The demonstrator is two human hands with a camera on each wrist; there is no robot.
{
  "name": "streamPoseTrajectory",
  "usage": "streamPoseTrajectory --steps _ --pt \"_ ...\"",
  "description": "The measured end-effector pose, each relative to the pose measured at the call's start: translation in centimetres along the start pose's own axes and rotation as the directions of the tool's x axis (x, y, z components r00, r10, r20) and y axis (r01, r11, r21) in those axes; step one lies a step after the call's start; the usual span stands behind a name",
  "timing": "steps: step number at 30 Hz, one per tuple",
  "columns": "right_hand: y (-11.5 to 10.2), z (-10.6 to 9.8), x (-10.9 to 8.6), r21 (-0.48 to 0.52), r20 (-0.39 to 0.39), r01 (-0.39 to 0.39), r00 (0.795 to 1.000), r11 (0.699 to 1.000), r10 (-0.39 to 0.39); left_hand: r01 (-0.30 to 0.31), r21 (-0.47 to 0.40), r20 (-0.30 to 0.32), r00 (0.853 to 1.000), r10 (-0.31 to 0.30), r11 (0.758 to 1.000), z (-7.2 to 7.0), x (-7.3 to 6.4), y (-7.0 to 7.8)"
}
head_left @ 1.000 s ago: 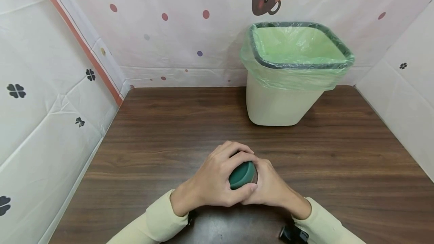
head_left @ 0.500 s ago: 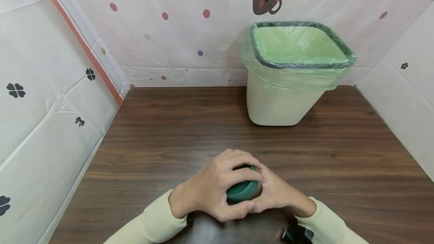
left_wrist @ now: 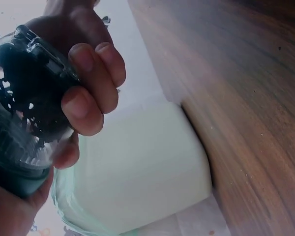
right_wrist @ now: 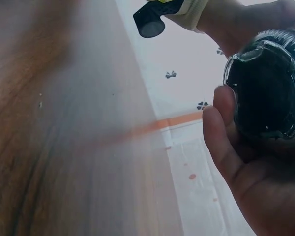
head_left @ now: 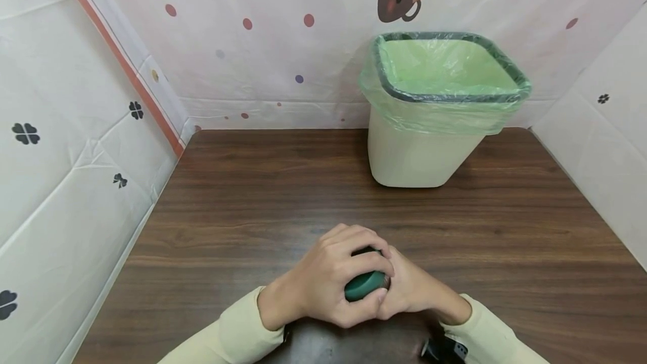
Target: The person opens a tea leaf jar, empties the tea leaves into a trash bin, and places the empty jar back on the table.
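Both hands hold a clear jar [left_wrist: 27, 105] with dark contents and a green lid [head_left: 365, 286], low over the near part of the table. The left hand [head_left: 336, 277] has its fingers and thumb curled round the lid, which faces left in the head view. From the other side the right hand [head_left: 417, 288] grips the jar's body, mostly hidden behind the left fingers there. In the right wrist view the base of the jar [right_wrist: 265, 93] faces the camera, with the right fingers along its side.
A cream trash bin [head_left: 419, 150] lined with a green bag [head_left: 455, 114] stands at the back right of the brown wood-grain table [head_left: 242, 184]. White printed sheets [head_left: 263, 60] rise behind and at both sides. A small black device [head_left: 445, 350] sits by the right wrist.
Both hands and the jar have come slightly nearer the body. The left fingers have shifted round the lid, and less of the green shows now.
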State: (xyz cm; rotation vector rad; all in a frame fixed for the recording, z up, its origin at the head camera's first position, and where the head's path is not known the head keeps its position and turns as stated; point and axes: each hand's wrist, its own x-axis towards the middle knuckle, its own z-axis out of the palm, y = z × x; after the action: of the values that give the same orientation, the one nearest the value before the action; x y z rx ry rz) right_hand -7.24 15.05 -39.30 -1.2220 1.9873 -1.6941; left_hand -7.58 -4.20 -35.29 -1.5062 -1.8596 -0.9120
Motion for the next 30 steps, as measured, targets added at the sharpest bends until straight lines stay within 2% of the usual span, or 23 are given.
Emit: streamPoseTrajectory --steps 7,14,21,30 --pt "0.2 0.6 -0.2 -0.162 -0.121 -0.019 0.993 0.987 0.000 0.121 0.055 -0.027 0.992 -0.120 0.991 0.4 -0.2 0.5" --pt "0.4 1.1 0.0 -0.376 -0.228 -0.030 0.972 0.926 -0.061 0.228 0.111 -0.106 0.970 -0.217 0.967 0.8 -0.2 0.6" --pt "0.6 1.2 0.1 -0.403 -0.249 -0.043 0.966 0.914 -0.064 0.257 0.103 -0.097 0.964 -0.247 0.961 1.0 -0.3 0.6" --pt "0.8 0.9 0.0 -0.376 -0.225 -0.010 0.971 0.926 -0.081 0.260 0.071 -0.069 0.964 -0.256 0.963 0.9 -0.5 0.5"
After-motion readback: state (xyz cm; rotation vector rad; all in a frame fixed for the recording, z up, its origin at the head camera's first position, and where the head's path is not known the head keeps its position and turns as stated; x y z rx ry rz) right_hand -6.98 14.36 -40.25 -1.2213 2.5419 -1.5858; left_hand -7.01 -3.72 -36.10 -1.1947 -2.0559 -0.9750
